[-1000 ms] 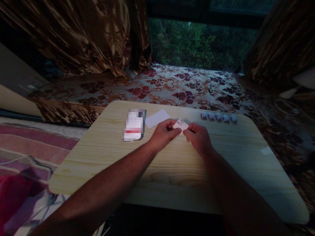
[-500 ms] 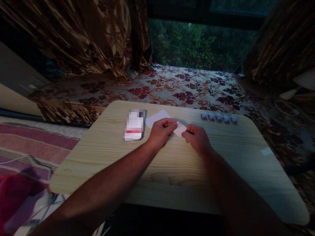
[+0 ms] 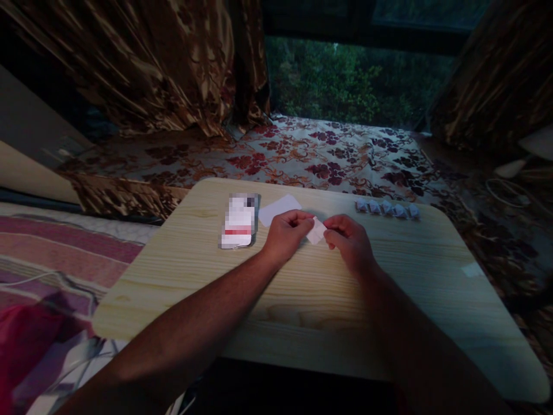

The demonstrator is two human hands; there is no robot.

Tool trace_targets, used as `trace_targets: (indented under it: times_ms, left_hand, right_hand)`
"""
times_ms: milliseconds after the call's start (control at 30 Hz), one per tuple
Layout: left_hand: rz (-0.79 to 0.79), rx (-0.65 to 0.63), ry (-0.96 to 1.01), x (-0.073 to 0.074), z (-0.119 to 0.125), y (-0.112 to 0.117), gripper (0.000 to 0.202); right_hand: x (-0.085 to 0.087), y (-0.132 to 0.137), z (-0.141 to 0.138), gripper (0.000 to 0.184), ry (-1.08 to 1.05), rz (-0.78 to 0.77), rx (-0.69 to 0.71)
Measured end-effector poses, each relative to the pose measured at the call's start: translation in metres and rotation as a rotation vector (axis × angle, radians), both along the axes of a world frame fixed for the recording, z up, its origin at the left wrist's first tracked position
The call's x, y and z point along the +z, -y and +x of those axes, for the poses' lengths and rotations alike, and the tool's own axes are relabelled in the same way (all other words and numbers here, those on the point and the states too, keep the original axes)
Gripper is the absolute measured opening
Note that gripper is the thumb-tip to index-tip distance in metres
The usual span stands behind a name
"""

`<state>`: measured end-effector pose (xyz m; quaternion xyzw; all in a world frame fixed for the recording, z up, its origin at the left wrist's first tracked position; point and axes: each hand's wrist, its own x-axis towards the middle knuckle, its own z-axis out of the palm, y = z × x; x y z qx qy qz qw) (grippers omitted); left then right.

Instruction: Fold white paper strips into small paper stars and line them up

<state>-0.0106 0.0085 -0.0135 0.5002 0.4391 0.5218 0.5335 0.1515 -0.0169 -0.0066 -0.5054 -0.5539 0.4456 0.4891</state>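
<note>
Between my two hands, just above the wooden table, is a small piece of folded white paper (image 3: 317, 231). My left hand (image 3: 288, 231) pinches its left side between thumb and fingers. On the opposite side, my right hand (image 3: 349, 239) grips the paper's right edge, fingers bent and closed. Behind my left hand lies a flat white sheet of paper (image 3: 279, 208), its near edge partly covered by the hand. A row of several small folded paper pieces (image 3: 387, 208) sits at the table's far right.
The light wooden table (image 3: 181, 276) has rounded corners. A blurred-out white item with a red band (image 3: 238, 222) lies left of the sheet. A whitish patch (image 3: 472, 270) is near the right edge. Beyond are a floral-covered ledge (image 3: 328, 144), curtains and a window; a striped bed cover (image 3: 64, 248) is at left.
The folded paper is turned slightly between my fingers and shows different creases. Both hands keep their hold, and the whole view has shifted a little.
</note>
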Motion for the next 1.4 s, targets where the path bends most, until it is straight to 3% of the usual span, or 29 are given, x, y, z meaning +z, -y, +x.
trace_targets:
  times_ms: [200,467,700,900,1233,1400]
  left_hand:
    - [-0.006,-0.077,-0.105,0.004,0.000,0.004,0.024]
    - [0.012,-0.078,-0.080,0.004,0.003,0.006,0.019]
    - [0.014,-0.099,-0.098,0.004,0.003,0.007,0.018]
    - [0.014,-0.189,-0.052,0.003,0.003,0.007,0.024]
    - [0.060,-0.098,-0.099,0.003,0.001,0.006,0.017]
    - [0.039,-0.136,-0.017,0.004,0.003,0.008,0.029]
  right_hand:
    - [-0.001,-0.001,0.001,0.027,-0.039,0.092,-0.052]
    - [-0.009,-0.002,0.002,0.011,0.059,0.124,-0.053]
    - [-0.010,-0.002,0.001,0.015,0.016,0.098,-0.023]
    - [-0.007,-0.002,0.001,0.011,0.016,0.094,-0.054]
    - [-0.005,0.000,0.000,0.014,0.026,0.066,0.004]
    - [-0.005,0.000,0.000,0.013,0.021,0.063,-0.020]
